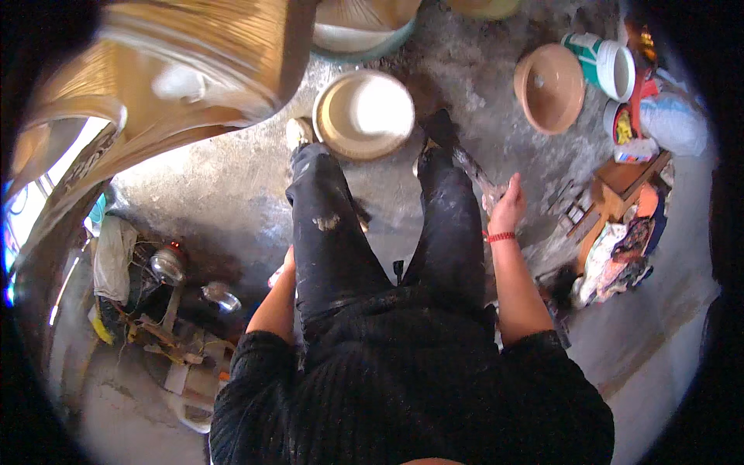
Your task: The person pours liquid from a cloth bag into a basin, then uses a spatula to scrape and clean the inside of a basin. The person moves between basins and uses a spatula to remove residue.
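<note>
Mottled concrete floor (232, 178); slender, pale-smeared tool (470, 164).

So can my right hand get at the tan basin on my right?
Probably, with a lean or step: only floor shows between the right hand and the tan basin, though that hand seems to hold a long tool.

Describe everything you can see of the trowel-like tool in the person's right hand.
The trowel-like tool has a dark, flat-looking blade and a narrow, paler shank or handle with whitish smears. It slants forward and leftward from the right hand, which grips its near end and partly hides it. Its material, and whether the blade touches anything, cannot be told.
</note>
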Action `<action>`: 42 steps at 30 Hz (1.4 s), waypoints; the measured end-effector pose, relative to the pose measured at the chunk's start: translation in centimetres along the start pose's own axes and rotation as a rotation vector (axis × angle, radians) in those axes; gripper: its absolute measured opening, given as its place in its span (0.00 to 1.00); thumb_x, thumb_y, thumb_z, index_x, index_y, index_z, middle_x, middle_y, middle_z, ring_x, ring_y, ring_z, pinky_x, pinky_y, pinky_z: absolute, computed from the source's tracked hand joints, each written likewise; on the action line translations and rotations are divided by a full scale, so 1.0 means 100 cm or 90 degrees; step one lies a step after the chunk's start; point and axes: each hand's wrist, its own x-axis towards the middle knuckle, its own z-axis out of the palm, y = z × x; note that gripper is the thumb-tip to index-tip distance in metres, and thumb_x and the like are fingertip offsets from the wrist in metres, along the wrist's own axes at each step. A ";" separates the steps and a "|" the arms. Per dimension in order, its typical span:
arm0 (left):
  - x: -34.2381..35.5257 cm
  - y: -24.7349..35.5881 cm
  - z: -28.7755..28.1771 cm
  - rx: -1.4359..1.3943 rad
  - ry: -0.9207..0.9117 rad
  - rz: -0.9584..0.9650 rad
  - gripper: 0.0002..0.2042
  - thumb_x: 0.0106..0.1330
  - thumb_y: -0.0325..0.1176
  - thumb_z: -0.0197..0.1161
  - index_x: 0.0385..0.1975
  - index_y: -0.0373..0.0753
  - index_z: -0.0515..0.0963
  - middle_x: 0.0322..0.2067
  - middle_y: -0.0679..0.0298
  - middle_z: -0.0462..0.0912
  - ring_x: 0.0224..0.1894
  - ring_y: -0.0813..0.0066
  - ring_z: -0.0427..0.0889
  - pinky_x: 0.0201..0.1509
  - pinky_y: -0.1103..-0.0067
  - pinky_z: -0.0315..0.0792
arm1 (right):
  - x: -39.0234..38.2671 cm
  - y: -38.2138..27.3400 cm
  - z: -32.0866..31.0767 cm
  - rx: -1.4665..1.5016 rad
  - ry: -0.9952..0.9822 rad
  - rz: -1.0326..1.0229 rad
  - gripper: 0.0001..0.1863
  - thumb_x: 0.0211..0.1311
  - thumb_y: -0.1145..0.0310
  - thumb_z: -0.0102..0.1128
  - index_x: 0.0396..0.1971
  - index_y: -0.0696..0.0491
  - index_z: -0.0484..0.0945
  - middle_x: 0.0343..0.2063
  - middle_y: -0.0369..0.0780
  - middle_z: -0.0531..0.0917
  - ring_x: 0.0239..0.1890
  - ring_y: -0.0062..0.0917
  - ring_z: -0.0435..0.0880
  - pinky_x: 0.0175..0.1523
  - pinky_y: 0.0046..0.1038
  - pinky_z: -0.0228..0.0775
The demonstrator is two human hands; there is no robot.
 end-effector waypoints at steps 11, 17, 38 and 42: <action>0.035 0.081 -0.016 0.327 0.179 -0.166 0.13 0.63 0.32 0.65 0.47 0.39 0.84 0.41 0.58 0.87 0.49 0.59 0.83 0.57 0.66 0.72 | -0.008 0.044 0.027 0.060 -0.036 0.178 0.29 0.74 0.42 0.52 0.24 0.53 0.67 0.16 0.38 0.73 0.14 0.29 0.75 0.19 0.32 0.66; 0.005 0.189 0.139 0.865 0.058 0.397 0.23 0.61 0.34 0.65 0.57 0.39 0.75 0.56 0.50 0.78 0.60 0.50 0.75 0.65 0.61 0.70 | 0.013 0.095 0.048 0.116 -0.059 0.229 0.29 0.75 0.43 0.49 0.23 0.54 0.68 0.17 0.40 0.73 0.15 0.28 0.75 0.19 0.31 0.66; 0.108 -0.131 0.158 1.415 -0.488 -0.347 0.27 0.53 0.47 0.75 0.53 0.45 0.85 0.54 0.57 0.85 0.56 0.55 0.84 0.54 0.57 0.79 | 0.029 0.181 0.068 0.013 -0.181 -0.051 0.22 0.75 0.62 0.51 0.19 0.56 0.64 0.16 0.41 0.66 0.20 0.32 0.65 0.28 0.33 0.57; 0.125 -0.113 0.182 1.430 -0.644 -0.344 0.28 0.49 0.46 0.76 0.52 0.44 0.85 0.53 0.55 0.85 0.56 0.55 0.84 0.55 0.59 0.78 | 0.035 0.173 0.067 -0.094 -0.219 -0.065 0.22 0.74 0.62 0.53 0.18 0.56 0.66 0.16 0.44 0.68 0.19 0.37 0.68 0.28 0.37 0.59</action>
